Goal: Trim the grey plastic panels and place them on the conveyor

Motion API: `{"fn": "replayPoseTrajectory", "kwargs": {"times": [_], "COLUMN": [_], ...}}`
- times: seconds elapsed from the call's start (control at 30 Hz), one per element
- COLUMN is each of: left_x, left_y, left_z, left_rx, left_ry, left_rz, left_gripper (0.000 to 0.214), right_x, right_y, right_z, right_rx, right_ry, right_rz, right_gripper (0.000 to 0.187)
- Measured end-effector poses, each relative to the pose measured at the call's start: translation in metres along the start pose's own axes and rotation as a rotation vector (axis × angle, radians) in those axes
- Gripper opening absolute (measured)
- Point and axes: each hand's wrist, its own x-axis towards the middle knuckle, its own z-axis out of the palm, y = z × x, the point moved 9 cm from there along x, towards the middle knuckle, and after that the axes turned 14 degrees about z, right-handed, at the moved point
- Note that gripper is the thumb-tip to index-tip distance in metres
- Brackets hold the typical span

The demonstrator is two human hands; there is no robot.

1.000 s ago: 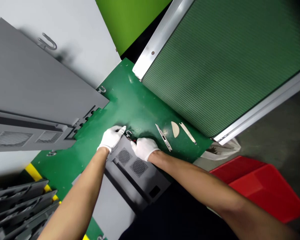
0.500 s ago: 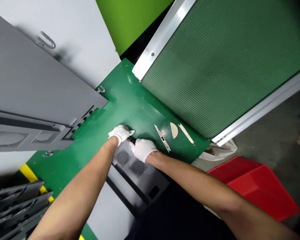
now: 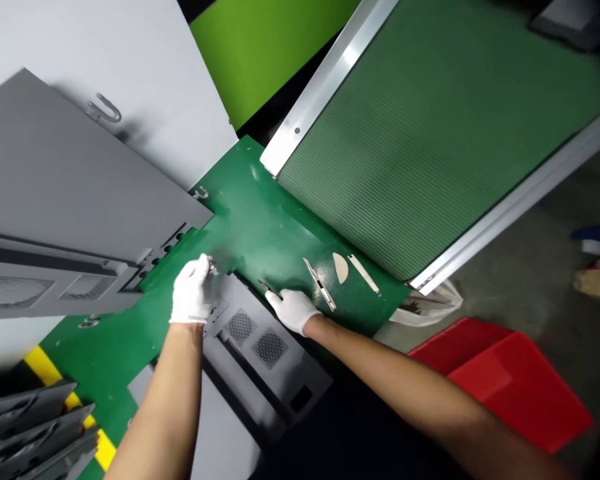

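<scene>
Left gloved hand (image 3: 193, 292) pinching metal hook (image 3: 211, 268); right hand (image 3: 293, 311) grip pressed together; red crate (image 3: 505, 383) contents unseen.

Upper right: ribbed green panel (image 3: 430, 140), aluminium-framed, lying just beside the green work surface (image 3: 260, 247).
Lower right: red plastic crate (image 3: 520, 387) on concrete floor (image 3: 530, 300), near a white plastic bag (image 3: 425, 312).
Lower left: stacked grey metal panels (image 3: 35, 433) over a yellow stripe (image 3: 43, 365).
</scene>
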Motion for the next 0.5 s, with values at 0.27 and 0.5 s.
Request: {"fn": "replayPoseTrajectory", "kwargs": {"times": [0.27, 0.5], "left_x": [-0.141, -0.184], "left_y": [0.11, 0.173], "left_z": [0.193, 0.306], "left_rx": [-0.169, -0.24], "left_ry": [-0.852, -1.162], "left_rz": [-0.121, 0.115], "left_gripper": [0.04, 0.063], "right_x": [-0.039, -0.08], "right_y": [0.158, 0.242], "right_z": [0.042, 0.06], "right_rx": [0.59, 0.884], "right_ry": [-0.229, -0.157], "right_rz": [0.412, 0.531], "right_gripper": [0.047, 0.045]}}
